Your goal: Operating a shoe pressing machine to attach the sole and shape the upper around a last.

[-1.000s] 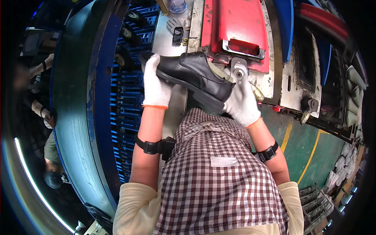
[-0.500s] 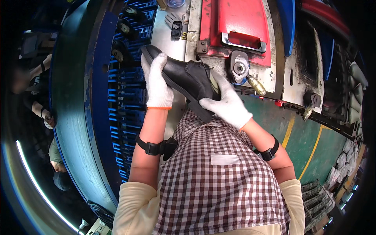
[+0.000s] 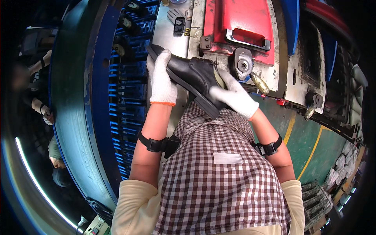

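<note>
Left hand (image 3: 161, 80), in a white knit glove with an orange cuff, is closed around the toe end of a black shoe (image 3: 188, 74), fingers wrapped over the upper and sole edge. Right hand (image 3: 232, 96), in a matching white glove, is closed on the heel end, fingers laid over the rear of the upper beside the opening. The shoe is held in the air between both hands, in front of the chest, just above the grey metal bench (image 3: 168, 33). It lies tilted, toe pointing up and left, heel down and right, with the dark sole edge facing the person.

The shoe is a black leather lace-up with a smooth, slightly glossy upper, a thick black sole and a pale lining visible at the opening.

A plain white rectangular label (image 3: 228, 158) sits on the chest of the checked apron (image 3: 219, 180). Black straps circle both forearms. Beyond the hands stands a red machine cover (image 3: 239, 15) with a metal handle (image 3: 248, 36), and a round metal fitting (image 3: 243, 64) just beside the shoe's heel. A blue curved conveyor (image 3: 113, 90) runs along the left. Yellow floor lines (image 3: 313, 150) cross the green floor at right.

Compared with half a second ago, the shoe's toe points further left and the right hand has shifted toward the heel.
</note>
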The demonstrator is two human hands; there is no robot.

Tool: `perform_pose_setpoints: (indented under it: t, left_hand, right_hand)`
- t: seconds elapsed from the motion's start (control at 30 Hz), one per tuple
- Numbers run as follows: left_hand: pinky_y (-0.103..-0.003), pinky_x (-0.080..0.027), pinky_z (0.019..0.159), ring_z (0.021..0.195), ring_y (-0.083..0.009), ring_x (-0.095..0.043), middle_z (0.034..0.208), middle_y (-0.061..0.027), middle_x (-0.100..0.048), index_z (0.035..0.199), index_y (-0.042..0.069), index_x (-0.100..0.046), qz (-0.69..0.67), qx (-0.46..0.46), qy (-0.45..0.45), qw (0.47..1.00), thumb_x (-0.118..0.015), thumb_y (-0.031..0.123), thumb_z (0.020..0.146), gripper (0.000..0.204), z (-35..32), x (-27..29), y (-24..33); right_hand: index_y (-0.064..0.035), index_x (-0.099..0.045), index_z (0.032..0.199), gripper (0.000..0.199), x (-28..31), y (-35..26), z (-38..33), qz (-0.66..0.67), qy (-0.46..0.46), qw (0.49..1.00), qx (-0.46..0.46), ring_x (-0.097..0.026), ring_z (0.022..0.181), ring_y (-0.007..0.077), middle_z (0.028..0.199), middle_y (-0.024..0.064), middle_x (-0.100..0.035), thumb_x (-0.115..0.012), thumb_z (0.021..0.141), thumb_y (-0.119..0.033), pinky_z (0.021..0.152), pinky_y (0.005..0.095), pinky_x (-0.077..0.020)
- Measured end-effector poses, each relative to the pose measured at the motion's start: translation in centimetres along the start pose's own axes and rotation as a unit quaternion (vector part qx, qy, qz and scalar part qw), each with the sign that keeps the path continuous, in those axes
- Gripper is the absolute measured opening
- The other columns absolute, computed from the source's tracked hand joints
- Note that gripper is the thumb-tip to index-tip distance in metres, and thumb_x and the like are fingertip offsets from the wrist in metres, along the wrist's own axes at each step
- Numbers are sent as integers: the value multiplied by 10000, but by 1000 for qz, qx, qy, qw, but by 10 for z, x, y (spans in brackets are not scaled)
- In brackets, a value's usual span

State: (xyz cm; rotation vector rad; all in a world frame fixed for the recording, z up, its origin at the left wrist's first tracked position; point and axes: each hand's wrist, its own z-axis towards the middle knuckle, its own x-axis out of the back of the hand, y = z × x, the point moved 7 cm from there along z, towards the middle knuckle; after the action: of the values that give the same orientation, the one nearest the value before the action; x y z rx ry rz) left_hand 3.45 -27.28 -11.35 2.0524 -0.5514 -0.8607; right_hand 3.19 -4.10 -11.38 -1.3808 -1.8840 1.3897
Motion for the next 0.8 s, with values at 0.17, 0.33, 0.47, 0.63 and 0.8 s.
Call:
perform_pose_setpoints:
  t: [0.17,0.33,0.47,0.63,0.8]
  left_hand:
    - [-425,-544,958,1098,-222,-631,1208,-62,-619,1354,122,-552,0,7,5,1000,-731,238,939,467,1,0,-5]
    - [-395,-542,953,1076,-214,-639,1174,-63,-636,1321,92,-583,15,-28,9,999,-736,232,938,435,5,-1,-1]
    - [-392,-540,958,1074,-212,-641,1158,-59,-636,1300,89,-591,15,-25,32,999,-732,236,945,409,-1,-1,-2]
    - [-419,-539,976,1082,-225,-646,1181,-71,-644,1272,95,-598,-9,-4,22,1000,-719,256,962,370,0,8,-8]
    - [-459,-545,982,1074,-267,-661,1200,-98,-667,1246,86,-606,-51,118,29,991,-702,281,978,346,1,12,-11]
  right_hand:
    - [86,-231,1617,1017,-8,-3,-6,-221,-54,967,114,-345,1525,270,1636,244,-362,-806,828,-198,1253,365,-276]
    - [89,-289,1591,1025,-19,-5,-9,-297,24,949,105,-416,1498,378,1580,328,-416,-789,826,-377,1234,376,-324]
    - [-15,-464,1530,847,-8,9,3,-237,82,968,14,-633,1286,377,1352,287,-650,-665,916,-564,1101,381,-449]
    - [-1,-567,1431,681,-2,21,18,-156,61,986,4,-660,1234,310,1294,255,-689,-582,999,-528,1076,353,-453]
    - [66,-564,1381,536,-11,11,14,-55,11,998,-1,-624,1227,232,1308,198,-670,-555,1067,-369,1075,338,-454]
